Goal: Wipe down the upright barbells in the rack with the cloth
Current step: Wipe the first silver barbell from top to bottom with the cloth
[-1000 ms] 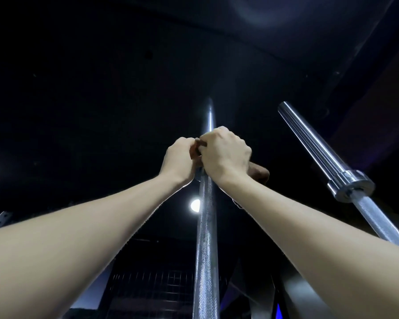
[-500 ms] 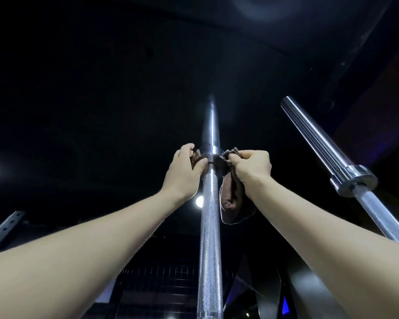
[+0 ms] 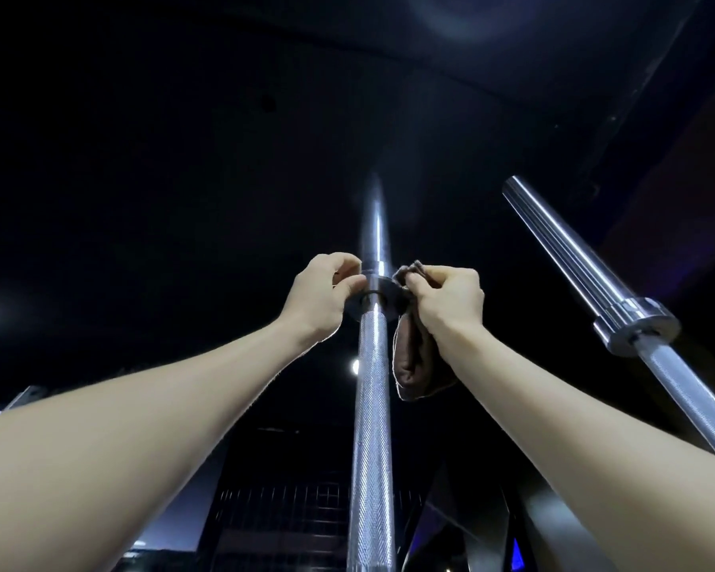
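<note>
An upright chrome barbell (image 3: 371,427) rises in the middle of the head view, knurled below its collar and smooth above. My left hand (image 3: 320,297) is on the left side of the collar, fingers curled and thumb against its rim. My right hand (image 3: 446,297) pinches a dark brown cloth (image 3: 413,361) at the collar's right side; most of the cloth hangs below that hand beside the shaft. A second barbell (image 3: 595,282) leans at the right, apart from both hands.
The room above is dark. A small bright lamp (image 3: 355,366) glows behind the middle bar. A grey metal beam (image 3: 21,400) shows at the far left. Dark rack panels and a gridded frame (image 3: 285,513) stand low behind the bars.
Both hands were clasped together around the middle bar with the cloth. They have since parted to either side of the collar, and the cloth now hangs from my right hand.
</note>
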The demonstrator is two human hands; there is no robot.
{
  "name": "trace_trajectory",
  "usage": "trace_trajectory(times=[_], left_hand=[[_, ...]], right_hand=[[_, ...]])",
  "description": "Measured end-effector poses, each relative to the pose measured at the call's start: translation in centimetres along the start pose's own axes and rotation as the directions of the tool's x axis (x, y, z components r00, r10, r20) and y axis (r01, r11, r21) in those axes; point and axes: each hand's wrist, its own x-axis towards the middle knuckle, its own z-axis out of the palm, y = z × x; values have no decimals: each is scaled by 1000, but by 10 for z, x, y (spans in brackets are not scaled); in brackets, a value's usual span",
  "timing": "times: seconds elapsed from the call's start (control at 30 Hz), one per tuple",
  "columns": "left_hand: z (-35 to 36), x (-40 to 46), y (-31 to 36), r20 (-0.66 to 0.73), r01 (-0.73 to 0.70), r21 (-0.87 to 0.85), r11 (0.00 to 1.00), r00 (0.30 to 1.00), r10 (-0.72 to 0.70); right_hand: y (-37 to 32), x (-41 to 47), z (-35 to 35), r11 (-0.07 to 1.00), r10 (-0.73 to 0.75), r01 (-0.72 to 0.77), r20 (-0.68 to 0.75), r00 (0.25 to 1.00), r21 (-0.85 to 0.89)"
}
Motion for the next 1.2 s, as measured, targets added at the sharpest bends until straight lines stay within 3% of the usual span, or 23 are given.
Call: trace_trajectory(times=[0.13,0.3,0.4,0.53,0.7,0.8,1.0,1.2], left_hand=[[-1,-5,4,22,-36,170,985,999,33],[3,3,23,30,-118,281,952,993,114],[3,9,25,-20,-76,215,974,996,82],[5,8,27,-18,-74,188,979,997,79],[4,4,25,-25,-25,132,991,999,28],[4,-3,29,-5,18,107,994,1000,-18],[-8,-18,31,92,31,119,992,995,-42],[-35,-47,28,66,147,-82,986,988,-142]], right_hand=[[-6,2,-4,995,36,-34,27,999,-93],[-24,3,-5,923,-211,229,90,973,-309],[-24,5,-3,910,-230,249,96,968,-332],[-12,8,-4,982,-72,85,79,994,-167],[5,8,-9,995,48,-37,120,992,-92],[8,1,-19,985,78,-56,134,988,-163],[-24,-14,-42,951,-17,52,118,993,-303],[-54,-40,-38,892,-56,98,107,993,-441]])
